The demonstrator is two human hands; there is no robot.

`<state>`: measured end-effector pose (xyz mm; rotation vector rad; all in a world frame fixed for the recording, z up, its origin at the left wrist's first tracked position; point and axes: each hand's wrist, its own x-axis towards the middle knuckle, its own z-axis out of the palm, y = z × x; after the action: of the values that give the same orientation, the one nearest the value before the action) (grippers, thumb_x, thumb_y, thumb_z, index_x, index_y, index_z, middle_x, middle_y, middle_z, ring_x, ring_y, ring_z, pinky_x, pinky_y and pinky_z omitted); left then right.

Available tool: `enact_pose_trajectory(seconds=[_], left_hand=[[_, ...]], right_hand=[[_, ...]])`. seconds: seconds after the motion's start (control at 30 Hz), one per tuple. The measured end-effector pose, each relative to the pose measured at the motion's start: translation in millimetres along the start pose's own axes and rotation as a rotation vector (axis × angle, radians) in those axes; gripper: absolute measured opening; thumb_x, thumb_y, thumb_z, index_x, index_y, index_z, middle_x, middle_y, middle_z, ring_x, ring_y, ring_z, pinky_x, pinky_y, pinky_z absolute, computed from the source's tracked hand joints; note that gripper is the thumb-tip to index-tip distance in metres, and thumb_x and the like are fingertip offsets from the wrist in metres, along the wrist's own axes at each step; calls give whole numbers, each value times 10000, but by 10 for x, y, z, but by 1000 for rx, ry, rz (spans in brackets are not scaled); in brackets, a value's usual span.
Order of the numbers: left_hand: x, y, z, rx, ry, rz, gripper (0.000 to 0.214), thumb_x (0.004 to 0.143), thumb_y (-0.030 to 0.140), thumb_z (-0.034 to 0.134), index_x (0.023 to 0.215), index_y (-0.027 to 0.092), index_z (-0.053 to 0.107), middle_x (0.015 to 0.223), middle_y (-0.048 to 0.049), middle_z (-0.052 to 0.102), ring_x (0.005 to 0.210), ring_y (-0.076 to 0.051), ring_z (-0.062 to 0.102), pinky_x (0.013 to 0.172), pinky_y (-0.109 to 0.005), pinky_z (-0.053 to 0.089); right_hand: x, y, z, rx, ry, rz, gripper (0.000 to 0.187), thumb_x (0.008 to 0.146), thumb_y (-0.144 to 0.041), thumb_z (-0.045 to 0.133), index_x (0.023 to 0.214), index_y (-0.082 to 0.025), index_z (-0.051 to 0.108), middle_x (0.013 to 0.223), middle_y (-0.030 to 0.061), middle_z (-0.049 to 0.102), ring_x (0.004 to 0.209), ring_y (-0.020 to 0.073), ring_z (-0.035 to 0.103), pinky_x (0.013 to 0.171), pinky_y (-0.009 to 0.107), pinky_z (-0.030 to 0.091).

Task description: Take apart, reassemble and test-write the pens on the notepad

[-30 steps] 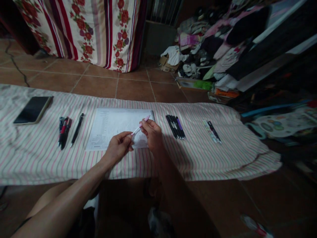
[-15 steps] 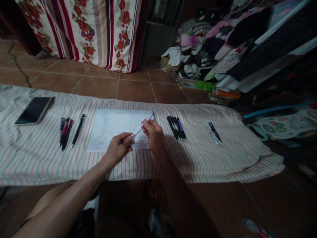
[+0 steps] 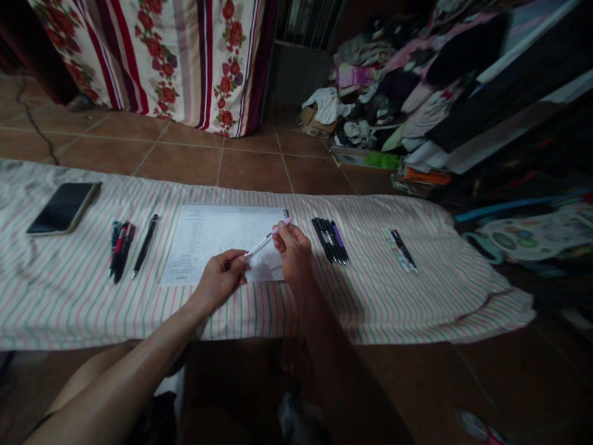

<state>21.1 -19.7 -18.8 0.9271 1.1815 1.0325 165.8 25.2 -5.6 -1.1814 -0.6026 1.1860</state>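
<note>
Over a notebook with a printed sheet (image 3: 222,225), both hands pinch a slim pink-and-white pen (image 3: 259,245). My left hand (image 3: 225,272) is closed on its lower end, where a bit of pink shows at the fingertips. My right hand (image 3: 294,247) is closed around the pink upper part, which sticks out past the fingers to the upper right. Between the hands runs a thin pale shaft, perhaps the refill. Right of the notebook lies a row of several black pens (image 3: 328,241), one with a purple barrel (image 3: 340,238).
A phone (image 3: 63,207) lies at the left of the striped cloth (image 3: 278,315). Near it are a red-and-black pen group (image 3: 121,250) and a single black pen (image 3: 146,246). Two slim patterned items (image 3: 401,250) lie at right. Piled clothes (image 3: 384,86) stand beyond.
My right hand has moved slightly right and away from my left hand, taking the pink part along. More of the thin shaft shows between them. My left hand has barely moved.
</note>
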Motion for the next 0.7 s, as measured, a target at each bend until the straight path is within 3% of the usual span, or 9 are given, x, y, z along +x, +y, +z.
enact_pose_trajectory(seconds=[0.7], left_hand=[[-32,66,0,11,-18,-3,260,683,315,687,862,128,666,558,13,576,442,-78,483,435,-201,325]], right_hand=[[-20,2,19,-68,-38,-11,273,664,-448,690,749,-195,634,779,6,673,678,102,602,531,184,421]])
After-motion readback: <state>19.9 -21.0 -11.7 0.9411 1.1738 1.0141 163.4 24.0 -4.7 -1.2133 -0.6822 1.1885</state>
